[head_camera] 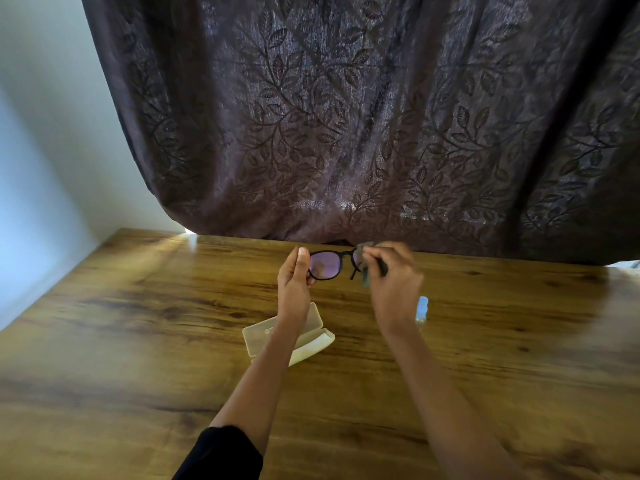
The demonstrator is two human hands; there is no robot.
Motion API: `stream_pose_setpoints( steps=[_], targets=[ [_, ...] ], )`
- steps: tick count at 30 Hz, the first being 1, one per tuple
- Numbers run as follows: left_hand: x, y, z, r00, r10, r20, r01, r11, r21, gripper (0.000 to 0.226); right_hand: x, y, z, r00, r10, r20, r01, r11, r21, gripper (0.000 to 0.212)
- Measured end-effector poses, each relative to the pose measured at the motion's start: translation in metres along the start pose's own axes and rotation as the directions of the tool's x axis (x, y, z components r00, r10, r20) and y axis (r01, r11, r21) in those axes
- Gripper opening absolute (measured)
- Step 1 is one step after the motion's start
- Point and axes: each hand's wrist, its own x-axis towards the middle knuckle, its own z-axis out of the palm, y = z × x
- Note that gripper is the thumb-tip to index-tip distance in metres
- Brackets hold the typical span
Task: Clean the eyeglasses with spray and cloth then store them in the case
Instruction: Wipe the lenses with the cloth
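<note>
Black-framed eyeglasses [327,265] with purple-tinted lenses are held up above the wooden table [138,323]. My left hand [294,282] pinches the frame's left end between thumb and fingers. My right hand [393,275] grips a grey cloth [365,263] pressed round the right lens, which is mostly hidden. The hand is blurred. An open cream glasses case [311,336] lies on the table beneath my left wrist. A small clear spray bottle [422,309] with a blue top stands just right of my right wrist.
A dark brown leaf-patterned curtain [346,116] hangs along the table's far edge. A pale wall [45,150] runs down the left side. Bare wood spreads to the left, right and front of the case.
</note>
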Motion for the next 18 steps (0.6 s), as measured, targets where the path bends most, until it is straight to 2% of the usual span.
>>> stream_pose_setpoints(
  steps=[3,5,9,11,15,18],
  targets=[
    [0.0,0.0,0.001,1.0,0.006,-0.001,-0.006,1.0,0.004,0.035,-0.008,-0.011,0.006,0.992,-0.117,0.056,0.116,0.993,0.023,0.012],
    [0.0,0.001,-0.002,1.0,0.01,-0.001,-0.01,1.0,0.003,0.034,-0.004,-0.005,0.005,0.996,-0.079,0.045,0.078,0.997,0.026,0.012],
    [0.001,0.0,-0.006,0.999,-0.034,-0.03,0.035,0.999,0.002,0.031,0.004,0.012,0.001,0.996,0.087,-0.012,-0.086,0.996,0.031,0.01],
    [0.001,-0.001,-0.005,0.998,-0.046,-0.038,0.046,0.999,-0.006,0.03,0.001,0.006,0.003,0.998,0.057,-0.01,-0.057,0.998,0.041,0.009],
    [0.003,-0.002,-0.004,0.999,-0.034,-0.015,0.034,0.999,-0.002,0.031,-0.008,-0.006,0.009,0.993,-0.105,0.057,0.1,0.992,0.076,0.012],
    [0.003,-0.001,-0.007,1.0,-0.006,0.0,0.006,1.0,0.013,0.033,-0.001,0.006,0.005,0.999,-0.036,0.015,0.035,0.997,0.075,0.011]
  ],
)
